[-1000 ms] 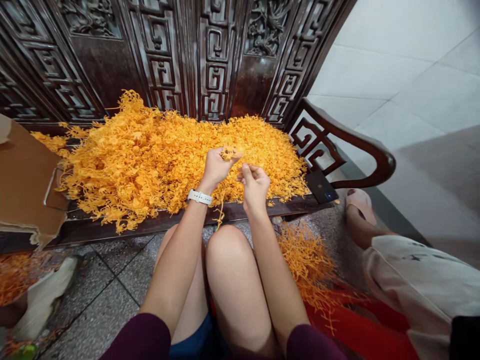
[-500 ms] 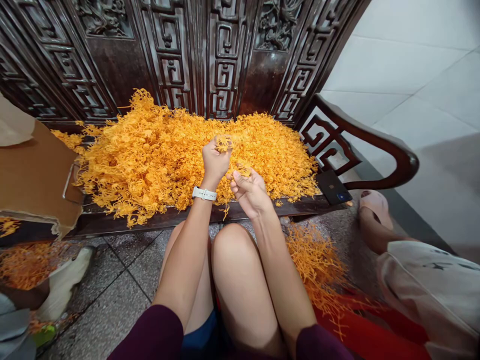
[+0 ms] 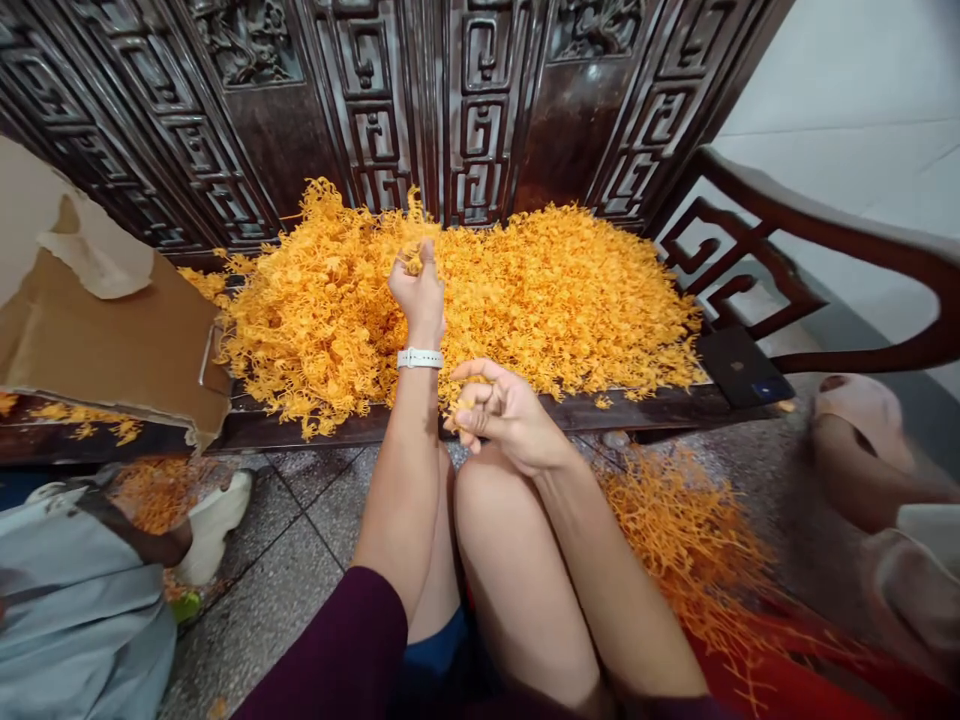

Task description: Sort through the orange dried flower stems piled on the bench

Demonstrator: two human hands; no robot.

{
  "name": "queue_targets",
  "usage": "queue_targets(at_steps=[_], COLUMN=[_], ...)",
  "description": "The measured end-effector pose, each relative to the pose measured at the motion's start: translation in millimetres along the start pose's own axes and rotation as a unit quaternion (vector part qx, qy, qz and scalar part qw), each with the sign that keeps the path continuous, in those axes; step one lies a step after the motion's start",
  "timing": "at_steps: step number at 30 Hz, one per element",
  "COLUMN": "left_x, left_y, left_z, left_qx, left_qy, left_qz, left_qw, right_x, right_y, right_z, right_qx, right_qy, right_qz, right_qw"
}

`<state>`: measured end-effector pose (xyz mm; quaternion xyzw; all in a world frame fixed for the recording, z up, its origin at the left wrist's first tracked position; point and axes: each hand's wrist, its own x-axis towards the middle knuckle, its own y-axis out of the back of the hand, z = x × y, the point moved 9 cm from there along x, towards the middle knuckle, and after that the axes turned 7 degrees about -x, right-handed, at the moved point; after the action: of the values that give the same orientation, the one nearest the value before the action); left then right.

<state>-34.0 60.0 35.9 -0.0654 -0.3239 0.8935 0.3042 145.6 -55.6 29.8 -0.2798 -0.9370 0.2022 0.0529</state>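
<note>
Your left hand point(image 3: 417, 288), in the upper middle of the frame, has its grip clamped on a small tuft point(image 3: 412, 262) over the heap point(image 3: 480, 290) on the bench point(image 3: 360, 425), while your right hand point(image 3: 501, 408), at centre, pinches a few strands point(image 3: 463, 405) above your knee. That pinch looks light, so strands could slip to the floor, where they would mix with the pile point(image 3: 675, 530) at lower right. Counted: two hands, one heap, one floor pile, one phone point(image 3: 742, 366) at the bench's right end.

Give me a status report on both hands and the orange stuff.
Left hand raised over the heap, grip shut on a clump. Right hand near the knee, pinching a small bit. Phone on bench edge.
</note>
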Motion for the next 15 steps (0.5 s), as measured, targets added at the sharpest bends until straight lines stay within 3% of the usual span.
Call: queue_targets(at_steps=[2,3,6,7,8,9,10,12,15], left_x=[5,4,-1,-3,-5,-6,-7,-9,-15], left_y=[5.2,5.7,0.9,-0.3,-0.8,-1.0,-0.9,-1.2,-3.9], left_z=[1,3,3,3,4,5,6,8,6], left_qx=[-0.027,-0.042,-0.088,-0.106,-0.124,-0.140,-0.153,-0.169,-0.168], left_qy=[0.027,0.033,0.068,0.076,0.083,0.088,0.094,0.108,0.134], left_qz=[0.017,0.016,-0.025,-0.039,-0.052,-0.063,-0.073,-0.090,-0.105], left_qw=[0.999,0.998,0.994,0.991,0.987,0.984,0.981,0.976,0.971], right_x=[-12,-18,-44,-45,-40,-29,-21,-18,-14], right_y=[-12,-21,-53,-55,-48,-31,-6,41,66], right_z=[1,3,4,-5,-22,-41,-58,-73,-62], right_qx=[-0.048,-0.085,-0.182,-0.174,-0.143,-0.096,-0.045,0.022,0.025], right_qy=[0.004,-0.004,-0.015,0.015,0.063,0.118,0.168,0.214,0.182], right_qz=[-0.056,-0.114,-0.351,-0.371,-0.334,-0.242,-0.116,0.108,0.227], right_qw=[0.997,0.990,0.918,0.912,0.930,0.958,0.978,0.971,0.956])
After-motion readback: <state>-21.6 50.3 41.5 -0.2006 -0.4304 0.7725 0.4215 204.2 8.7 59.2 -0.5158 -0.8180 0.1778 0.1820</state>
